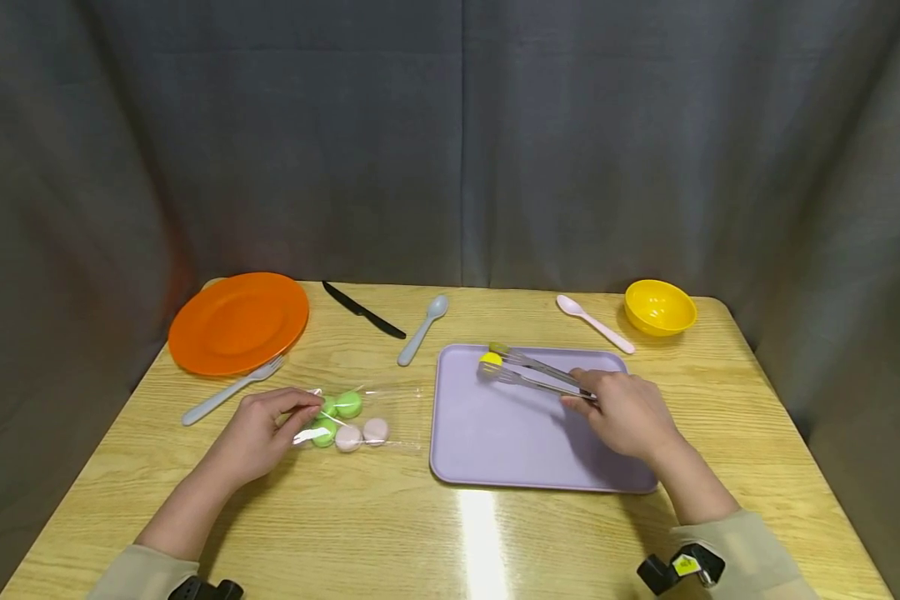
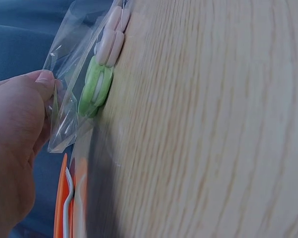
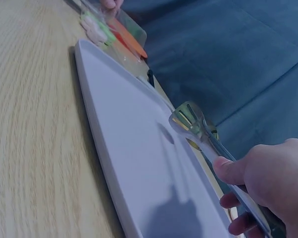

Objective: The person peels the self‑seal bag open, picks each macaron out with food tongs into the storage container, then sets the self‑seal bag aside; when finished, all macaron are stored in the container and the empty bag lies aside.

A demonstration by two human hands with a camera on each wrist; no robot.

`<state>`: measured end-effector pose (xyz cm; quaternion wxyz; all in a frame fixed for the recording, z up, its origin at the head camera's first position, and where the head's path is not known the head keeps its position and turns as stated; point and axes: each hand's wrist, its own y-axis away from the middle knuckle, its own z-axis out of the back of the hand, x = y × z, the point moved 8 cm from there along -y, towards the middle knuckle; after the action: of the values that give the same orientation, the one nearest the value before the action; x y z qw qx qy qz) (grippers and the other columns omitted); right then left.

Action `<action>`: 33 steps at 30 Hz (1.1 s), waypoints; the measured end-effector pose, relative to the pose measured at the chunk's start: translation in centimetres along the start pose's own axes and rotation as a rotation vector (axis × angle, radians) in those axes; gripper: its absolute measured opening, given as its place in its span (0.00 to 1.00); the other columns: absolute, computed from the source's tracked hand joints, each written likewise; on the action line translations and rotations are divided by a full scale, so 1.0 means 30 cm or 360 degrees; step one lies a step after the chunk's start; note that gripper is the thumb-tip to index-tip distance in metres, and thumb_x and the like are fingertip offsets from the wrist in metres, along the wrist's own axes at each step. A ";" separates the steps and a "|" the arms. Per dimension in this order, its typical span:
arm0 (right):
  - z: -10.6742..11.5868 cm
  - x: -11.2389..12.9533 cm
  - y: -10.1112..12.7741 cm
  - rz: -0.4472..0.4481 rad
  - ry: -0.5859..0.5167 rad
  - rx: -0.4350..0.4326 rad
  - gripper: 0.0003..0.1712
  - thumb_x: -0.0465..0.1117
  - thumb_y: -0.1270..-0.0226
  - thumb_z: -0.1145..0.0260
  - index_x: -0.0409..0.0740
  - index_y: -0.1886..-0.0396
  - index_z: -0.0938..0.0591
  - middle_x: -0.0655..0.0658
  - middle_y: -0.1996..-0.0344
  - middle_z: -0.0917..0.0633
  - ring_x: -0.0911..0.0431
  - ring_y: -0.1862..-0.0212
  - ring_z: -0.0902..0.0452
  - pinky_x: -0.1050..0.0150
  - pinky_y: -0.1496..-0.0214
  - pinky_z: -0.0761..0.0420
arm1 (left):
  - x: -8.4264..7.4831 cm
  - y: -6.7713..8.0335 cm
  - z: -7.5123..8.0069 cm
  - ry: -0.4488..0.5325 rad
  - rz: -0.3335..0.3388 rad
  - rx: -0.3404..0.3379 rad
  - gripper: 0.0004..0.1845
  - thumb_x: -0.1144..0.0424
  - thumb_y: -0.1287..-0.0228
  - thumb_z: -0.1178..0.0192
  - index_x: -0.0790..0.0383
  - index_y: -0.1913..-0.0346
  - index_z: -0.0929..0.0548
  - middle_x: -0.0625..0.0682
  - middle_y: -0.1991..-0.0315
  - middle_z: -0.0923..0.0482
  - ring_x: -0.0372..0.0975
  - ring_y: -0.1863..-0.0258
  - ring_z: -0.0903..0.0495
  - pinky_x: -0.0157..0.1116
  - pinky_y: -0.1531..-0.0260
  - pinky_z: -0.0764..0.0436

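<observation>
With thumb and fingertips my left hand (image 1: 266, 433) pinches the end of a clear plastic bag (image 1: 401, 421). Inside lie green macarons (image 1: 348, 405) and pink macarons (image 1: 376, 431); the left wrist view shows the bag's end raised off the table. My right hand (image 1: 624, 412) grips metal tongs (image 1: 543, 385) above a lavender tray (image 1: 487, 454). Between the tongs' slotted heads is a small round yellow piece (image 1: 491, 359), over the tray's far left part. Most of that piece is hidden by the slotted heads in the right wrist view.
An orange plate (image 1: 238, 325) stands far left, a grey fork (image 1: 232, 390) beside it. Along the back lie a black knife (image 1: 363, 309), a grey spoon (image 1: 423, 330) and a pink spoon (image 1: 596, 323). Far right stands a yellow bowl (image 1: 660, 308). Grey curtains (image 1: 450, 150) enclose the table.
</observation>
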<state>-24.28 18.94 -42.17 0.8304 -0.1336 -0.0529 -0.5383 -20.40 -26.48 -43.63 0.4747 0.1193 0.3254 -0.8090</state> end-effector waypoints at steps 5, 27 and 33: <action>-0.009 -0.024 0.005 -0.0010 0.0010 0.0005 0.13 0.52 0.27 0.27 0.49 0.54 0.12 0.55 0.81 0.28 0.53 0.75 0.30 0.56 0.77 0.34 | 0.001 0.004 0.002 -0.0003 0.0006 -0.0004 0.09 0.72 0.31 0.29 0.58 0.53 0.08 0.44 0.54 0.11 0.40 0.53 0.12 0.46 0.55 0.12; 0.015 0.118 -0.013 0.0185 -0.0157 -0.0111 0.14 0.52 0.30 0.24 0.50 0.54 0.12 0.60 0.74 0.19 0.60 0.73 0.27 0.56 0.71 0.27 | 0.002 0.007 0.001 -0.0023 0.0019 -0.0008 0.09 0.72 0.30 0.30 0.57 0.53 0.08 0.43 0.54 0.11 0.38 0.55 0.13 0.43 0.61 0.12; -0.018 0.202 -0.032 0.0298 -0.0182 -0.0101 0.12 0.51 0.31 0.23 0.53 0.54 0.10 0.61 0.75 0.19 0.59 0.71 0.24 0.53 0.70 0.24 | 0.003 0.010 0.002 -0.0013 0.0022 -0.0005 0.08 0.72 0.29 0.30 0.58 0.52 0.09 0.44 0.55 0.11 0.38 0.55 0.13 0.44 0.59 0.11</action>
<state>-22.65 13.08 -41.12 0.8680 -0.1946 -0.0703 -0.4514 -20.18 -26.70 -43.76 0.4818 0.1174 0.3239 -0.8057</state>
